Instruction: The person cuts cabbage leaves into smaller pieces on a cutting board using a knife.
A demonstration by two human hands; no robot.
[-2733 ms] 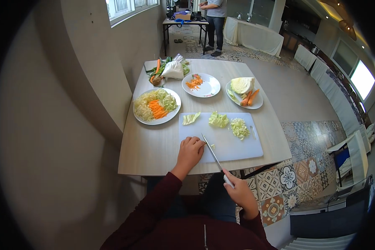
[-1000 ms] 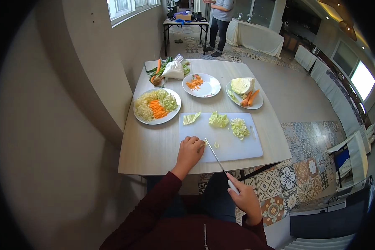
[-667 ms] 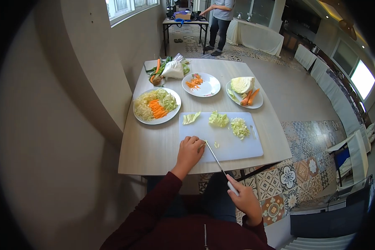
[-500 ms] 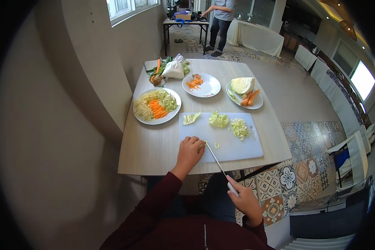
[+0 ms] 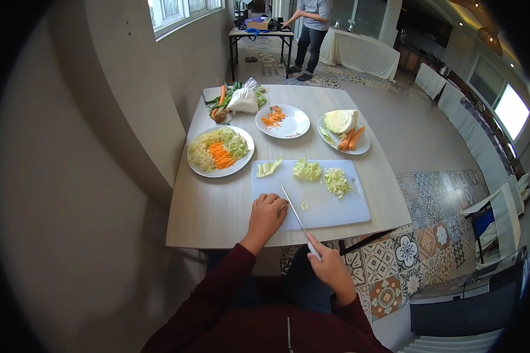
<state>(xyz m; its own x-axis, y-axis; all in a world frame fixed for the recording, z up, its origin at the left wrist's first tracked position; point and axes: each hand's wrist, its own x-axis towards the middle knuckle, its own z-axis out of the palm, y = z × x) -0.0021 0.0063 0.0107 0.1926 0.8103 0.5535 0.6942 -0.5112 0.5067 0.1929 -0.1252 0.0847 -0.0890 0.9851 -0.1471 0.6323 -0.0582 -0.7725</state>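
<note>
My right hand (image 5: 330,267) is closed round the white handle of a kitchen knife (image 5: 297,215), its blade pointing away over the cutting board (image 5: 335,215). Beside the blade, my left hand (image 5: 267,216) rests on the board's left part with curled fingers, pressing down on a piece of cabbage mostly hidden beneath them. A small cut scrap (image 5: 304,205) lies just right of the knife. Further back on the board are a flat cabbage leaf piece (image 5: 268,168), a stack of cabbage leaves (image 5: 307,169) and a heap of chopped cabbage (image 5: 337,182).
A plate of shredded vegetables (image 5: 219,170) stands left of the board. Behind are a plate with carrot bits (image 5: 297,126) and a plate with cabbage and carrots (image 5: 362,147). A plastic bag (image 5: 243,101) lies among vegetables at the back. Another person (image 5: 315,29) stands by a far table.
The knife and my right hand have shifted left and away from me, the blade tip now further up the board. My left hand stays nearly in place.
</note>
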